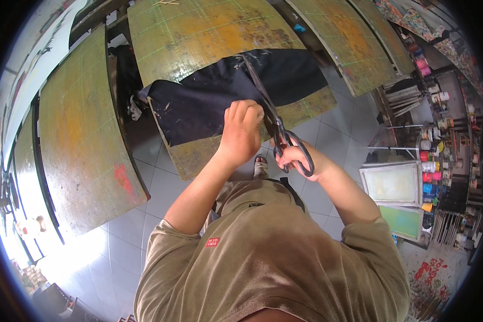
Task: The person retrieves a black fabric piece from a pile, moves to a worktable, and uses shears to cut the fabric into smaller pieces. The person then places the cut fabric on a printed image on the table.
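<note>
A sheet of black fabric (198, 104) is spread over the near part of the middle table, its left corner hanging at the table's side. Long dark metal scissors (273, 115) point away from me, their long blade running over the fabric. My right hand (300, 158) is closed round the scissors' handles, with fingers through the loops. Just left of the blades, my left hand (244, 126) is curled closed at the fabric's near edge, gripping it. The fingertips and thumb of that hand are mostly hidden.
The stained yellow-green middle table (209, 32) stands between a left table (80, 134) and a right table (354, 48). Framed screens (392, 182) lean at the right, beside shelves of colourful paint containers (429, 166). Grey tiles (121, 231) cover the floor.
</note>
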Available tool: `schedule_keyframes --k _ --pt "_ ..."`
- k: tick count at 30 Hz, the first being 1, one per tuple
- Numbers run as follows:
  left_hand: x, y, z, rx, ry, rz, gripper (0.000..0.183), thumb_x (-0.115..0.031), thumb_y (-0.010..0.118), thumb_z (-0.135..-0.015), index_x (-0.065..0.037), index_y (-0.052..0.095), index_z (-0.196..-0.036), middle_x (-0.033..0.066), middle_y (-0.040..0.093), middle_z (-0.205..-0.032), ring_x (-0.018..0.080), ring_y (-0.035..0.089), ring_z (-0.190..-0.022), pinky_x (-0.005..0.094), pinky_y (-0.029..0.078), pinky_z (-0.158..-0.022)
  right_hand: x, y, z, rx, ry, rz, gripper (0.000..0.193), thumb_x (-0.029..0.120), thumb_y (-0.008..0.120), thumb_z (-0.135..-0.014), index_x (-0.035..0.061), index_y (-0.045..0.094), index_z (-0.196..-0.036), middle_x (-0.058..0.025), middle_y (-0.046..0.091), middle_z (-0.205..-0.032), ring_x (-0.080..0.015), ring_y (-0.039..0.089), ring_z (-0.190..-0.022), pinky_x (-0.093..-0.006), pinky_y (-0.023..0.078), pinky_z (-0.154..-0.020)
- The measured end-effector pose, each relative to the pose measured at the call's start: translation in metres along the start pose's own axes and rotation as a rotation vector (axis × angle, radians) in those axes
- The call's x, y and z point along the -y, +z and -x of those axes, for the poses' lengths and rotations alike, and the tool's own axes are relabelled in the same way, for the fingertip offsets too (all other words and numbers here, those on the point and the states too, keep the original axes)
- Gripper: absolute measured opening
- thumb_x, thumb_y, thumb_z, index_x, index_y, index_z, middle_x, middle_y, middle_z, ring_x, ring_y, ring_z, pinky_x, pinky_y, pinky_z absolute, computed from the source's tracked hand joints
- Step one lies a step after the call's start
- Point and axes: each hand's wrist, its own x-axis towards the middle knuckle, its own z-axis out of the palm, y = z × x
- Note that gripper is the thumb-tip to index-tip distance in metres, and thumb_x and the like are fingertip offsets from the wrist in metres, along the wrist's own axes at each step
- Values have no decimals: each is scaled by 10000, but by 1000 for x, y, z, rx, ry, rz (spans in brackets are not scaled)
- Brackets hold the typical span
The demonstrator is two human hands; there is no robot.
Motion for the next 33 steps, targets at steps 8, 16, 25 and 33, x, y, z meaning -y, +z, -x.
schedule_keyframes --k 8,16,25,33 --pt "0 -1 0 1 1 -8 245 35 513 -695 -22 500 -932 126 507 -965 304 465 -898 386 359 -767 12 0 0 12 27 31 430 146 544 -593 98 477 -1015 -18 530 -758 -101 497 -691 -204 311 -532" --pt "1 1 -1 -17 -7 -10 226 29 506 -708 -20 495 -928 128 508 -959 305 469 -890 384 356 -757 11 2 1 14 13 27 471 150 541 -576 89 469 -1037 -19 532 -773 -102 496 -697 -206 335 -538" --pt "2 1 1 -46 0 -13 231 31 506 -705 -20 494 -930 128 507 -953 304 467 -880 381 357 -753 0 -5 17 15 8 -24 512 105 529 -550 50 464 -1054 -31 524 -786 -110 481 -702 -198 359 -609" --pt "0 -1 0 -23 19 -7 234 37 500 -701 -24 491 -926 125 506 -950 304 468 -875 381 359 -756 6 -1 3 22 -2 30 480 108 540 -568 65 468 -1040 -28 507 -775 -95 468 -684 -195 316 -549"
